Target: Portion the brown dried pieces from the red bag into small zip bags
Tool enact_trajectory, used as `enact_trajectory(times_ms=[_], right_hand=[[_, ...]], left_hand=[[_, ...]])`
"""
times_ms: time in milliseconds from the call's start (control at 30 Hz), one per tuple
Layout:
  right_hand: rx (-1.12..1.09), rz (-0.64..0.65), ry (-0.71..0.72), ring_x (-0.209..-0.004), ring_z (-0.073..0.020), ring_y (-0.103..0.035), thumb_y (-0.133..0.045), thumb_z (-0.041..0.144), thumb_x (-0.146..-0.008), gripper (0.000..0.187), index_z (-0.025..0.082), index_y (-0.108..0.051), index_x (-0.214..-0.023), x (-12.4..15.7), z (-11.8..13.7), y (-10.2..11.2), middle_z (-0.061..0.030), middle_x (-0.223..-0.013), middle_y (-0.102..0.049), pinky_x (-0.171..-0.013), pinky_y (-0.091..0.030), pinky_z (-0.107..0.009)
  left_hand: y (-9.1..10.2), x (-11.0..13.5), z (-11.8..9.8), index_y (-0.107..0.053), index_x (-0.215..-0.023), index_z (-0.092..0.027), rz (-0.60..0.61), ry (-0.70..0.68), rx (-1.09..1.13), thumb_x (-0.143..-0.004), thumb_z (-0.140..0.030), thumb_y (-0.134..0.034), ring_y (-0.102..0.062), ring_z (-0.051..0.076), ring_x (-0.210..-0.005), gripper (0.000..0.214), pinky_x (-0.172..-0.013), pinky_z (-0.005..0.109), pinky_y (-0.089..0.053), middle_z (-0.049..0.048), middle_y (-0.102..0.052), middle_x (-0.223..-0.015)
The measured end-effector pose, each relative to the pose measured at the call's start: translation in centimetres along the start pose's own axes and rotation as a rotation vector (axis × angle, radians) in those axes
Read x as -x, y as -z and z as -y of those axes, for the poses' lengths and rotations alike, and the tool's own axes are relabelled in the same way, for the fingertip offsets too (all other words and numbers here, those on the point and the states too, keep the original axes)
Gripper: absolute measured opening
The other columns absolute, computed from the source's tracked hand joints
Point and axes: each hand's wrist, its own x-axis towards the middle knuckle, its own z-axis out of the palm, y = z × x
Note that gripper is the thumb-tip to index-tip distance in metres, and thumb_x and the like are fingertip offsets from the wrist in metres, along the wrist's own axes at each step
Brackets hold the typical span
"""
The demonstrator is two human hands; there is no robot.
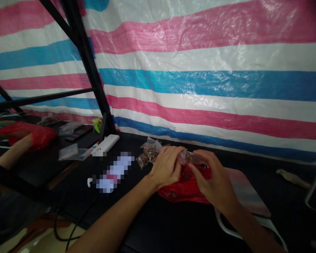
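Above an opened red plastic bag (184, 191), my two hands meet at a small clear plastic bag (184, 156). My left hand (166, 166) has its fingers closed on this clear bag's left side. The thumb and fingers of my right hand (213, 181) are curved around a clear, cup-like container (197, 157), whose opening faces the clear bag. Something small and brassy shows where they meet, too small to name. Left of my left hand lie several small clear bags (148, 154) filled with brownish-gold pieces.
A blurred-out phone (115, 173), a white power bank (105, 144) and a white earbud (89, 182) lie to the left. A pinkish flat panel (246, 191) and white cable (229, 230) are right. Beyond the black frame (94, 80), another person's arm (18, 149) reaches a red bag (43, 135).
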Motion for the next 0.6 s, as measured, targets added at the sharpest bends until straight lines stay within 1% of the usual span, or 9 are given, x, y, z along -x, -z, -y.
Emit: enact_trajectory(times_ms=[67, 100, 167, 233, 333, 433, 500, 600], right_hand=[[0.032, 0.017, 0.014, -0.113, -0.0248, -0.064, -0.065, 0.027, -0.095, 0.029, 0.028, -0.06, -0.123, 0.1, -0.3, -0.2, -0.0069, -0.124, -0.063, -0.099, -0.056, -0.04], [0.051, 0.036, 0.027, -0.116, -0.0248, -0.063, -0.064, 0.028, -0.096, 0.028, 0.029, -0.061, -0.123, 0.1, -0.4, -0.2, -0.0067, -0.125, -0.062, -0.101, -0.055, -0.04], [0.085, 0.082, 0.048, -0.12, -0.0244, -0.062, -0.061, 0.028, -0.098, 0.03, 0.03, -0.062, -0.127, 0.1, -0.6, -0.3, -0.0063, -0.13, -0.06, -0.104, -0.053, -0.039], [0.1, 0.133, 0.048, -0.123, -0.0238, -0.061, -0.056, 0.027, -0.1, 0.035, 0.032, -0.06, -0.135, 0.1, -0.7, -0.3, -0.006, -0.134, -0.059, -0.104, -0.052, -0.037], [0.081, 0.188, 0.028, -0.126, -0.0234, -0.06, -0.048, 0.024, -0.103, 0.043, 0.032, -0.052, -0.144, 0.1, -0.8, -0.4, -0.0067, -0.139, -0.058, -0.105, -0.052, -0.038], [0.054, 0.174, 0.009, -0.123, -0.0232, -0.061, -0.047, 0.021, -0.102, 0.04, 0.029, -0.054, -0.14, 0.0, -1.2, -0.4, -0.0073, -0.134, -0.061, -0.105, -0.052, -0.04], [0.063, 0.168, 0.037, -0.125, -0.0226, -0.06, -0.044, 0.017, -0.101, 0.039, 0.029, -0.058, -0.135, -0.1, -1.6, -0.2, -0.0067, -0.134, -0.061, -0.108, -0.05, -0.041], [0.085, 0.207, 0.115, -0.129, -0.0221, -0.056, -0.04, 0.013, -0.101, 0.044, 0.032, -0.06, -0.135, -0.1, -1.8, 0.1, -0.0053, -0.138, -0.059, -0.11, -0.048, -0.041]], left_hand=[[0.1, 0.0, -0.2, -0.045, -0.137, -0.019, -0.014, 0.045, 0.036, -0.091, -0.012, -0.049, -0.062, 0.027, -0.115, 0.047, -0.103, 0.046, -0.049, 0.0139, -0.064, -0.126], [0.3, 0.0, -0.3, -0.044, -0.139, -0.018, 0.0, 0.059, 0.063, -0.09, -0.012, -0.05, -0.061, 0.027, -0.117, 0.05, -0.104, 0.046, -0.049, 0.0143, -0.063, -0.128], [0.5, -0.1, -0.5, -0.042, -0.142, -0.018, 0.048, 0.082, 0.137, -0.088, -0.015, -0.055, -0.058, 0.027, -0.122, 0.055, -0.106, 0.045, -0.049, 0.0151, -0.059, -0.132], [0.7, -0.1, -0.5, -0.04, -0.144, -0.018, 0.084, 0.137, 0.218, -0.088, -0.02, -0.06, -0.056, 0.028, -0.125, 0.06, -0.108, 0.044, -0.049, 0.0154, -0.056, -0.136], [0.5, 0.0, -0.4, -0.043, -0.144, -0.019, 0.141, 0.267, 0.281, -0.091, -0.03, -0.065, -0.058, 0.027, -0.124, 0.059, -0.109, 0.045, -0.047, 0.0142, -0.059, -0.135], [0.2, 0.2, -0.1, -0.051, -0.139, -0.02, 0.213, 0.352, 0.3, -0.094, -0.038, -0.064, -0.06, 0.028, -0.122, 0.05, -0.109, 0.046, -0.047, 0.0118, -0.064, -0.132], [0.1, 0.3, 0.0, -0.055, -0.136, -0.021, 0.232, 0.369, 0.311, -0.095, -0.039, -0.064, -0.061, 0.027, -0.119, 0.046, -0.106, 0.045, -0.048, 0.0104, -0.066, -0.129], [-0.1, 0.3, -0.1, -0.057, -0.135, -0.022, 0.219, 0.343, 0.345, -0.092, -0.04, -0.069, -0.062, 0.027, -0.119, 0.049, -0.107, 0.044, -0.048, 0.0101, -0.067, -0.13]])
